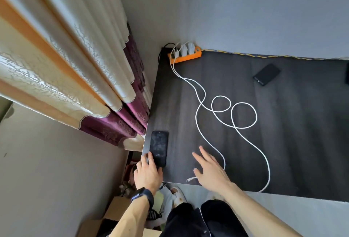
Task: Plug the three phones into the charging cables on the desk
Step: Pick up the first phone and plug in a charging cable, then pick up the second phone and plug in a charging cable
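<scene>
1. Dark counter carries white cables looping from an orange power strip at the far corner.
2. Left hand grips the near end of a phone lying by the counter's left edge.
3. Right hand hovers with fingers spread, empty, just beside a cable plug.
4. Second phone lies far right, well apart from the cables.

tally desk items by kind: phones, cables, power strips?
Phones: 2 in full view, near phone, far phone; a dark object cut off at the right edge can't be identified.
White cables: 2 traceable
Orange power strip: 1
Total: 5
</scene>
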Demonstrator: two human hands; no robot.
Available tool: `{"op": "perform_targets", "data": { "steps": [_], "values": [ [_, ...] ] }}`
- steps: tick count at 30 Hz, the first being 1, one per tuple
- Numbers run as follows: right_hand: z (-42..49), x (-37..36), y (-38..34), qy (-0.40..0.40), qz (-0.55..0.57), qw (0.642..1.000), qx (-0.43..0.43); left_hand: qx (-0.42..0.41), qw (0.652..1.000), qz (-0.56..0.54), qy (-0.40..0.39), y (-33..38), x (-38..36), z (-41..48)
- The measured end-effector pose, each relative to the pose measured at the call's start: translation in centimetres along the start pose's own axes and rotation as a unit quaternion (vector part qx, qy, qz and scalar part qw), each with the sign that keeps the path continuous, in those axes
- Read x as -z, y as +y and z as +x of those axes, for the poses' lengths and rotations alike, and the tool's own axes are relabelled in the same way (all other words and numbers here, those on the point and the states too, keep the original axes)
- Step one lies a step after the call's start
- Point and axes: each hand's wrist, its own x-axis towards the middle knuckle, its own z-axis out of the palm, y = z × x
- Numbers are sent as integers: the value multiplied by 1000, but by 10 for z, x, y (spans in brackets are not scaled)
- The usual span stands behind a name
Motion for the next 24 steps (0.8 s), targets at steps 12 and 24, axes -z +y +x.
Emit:
{"op": "perform_targets", "data": {
  "steps": [12,24],
  "values": [
    [-61,115,150,226,113,952,-173,-266,963,-32,-25,228,60,14],
    [17,216,334,91,57,968,-226,-252,966,40,-41,455,48,101]
  ]
}}
